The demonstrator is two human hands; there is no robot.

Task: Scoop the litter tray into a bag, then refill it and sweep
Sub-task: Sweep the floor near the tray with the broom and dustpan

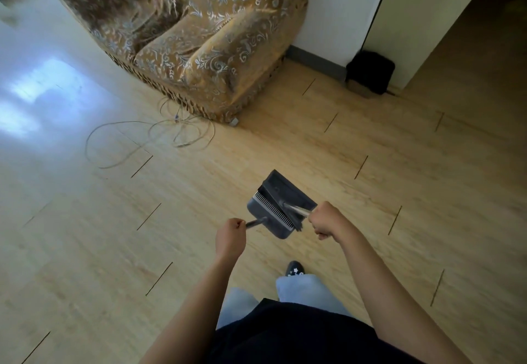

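Left grip (230, 237) clenched on dustpan (271, 216) handle, right grip (328, 219) on broom (288, 192) pole. Both look light and rigid; keep your hands high on the handles.

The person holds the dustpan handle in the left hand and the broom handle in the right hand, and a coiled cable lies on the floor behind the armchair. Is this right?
Not quite. The head view shows the coiled cable on the floor in front of the armchair, not behind it. The rest holds: left hand on the dustpan handle, right hand on the broom handle.
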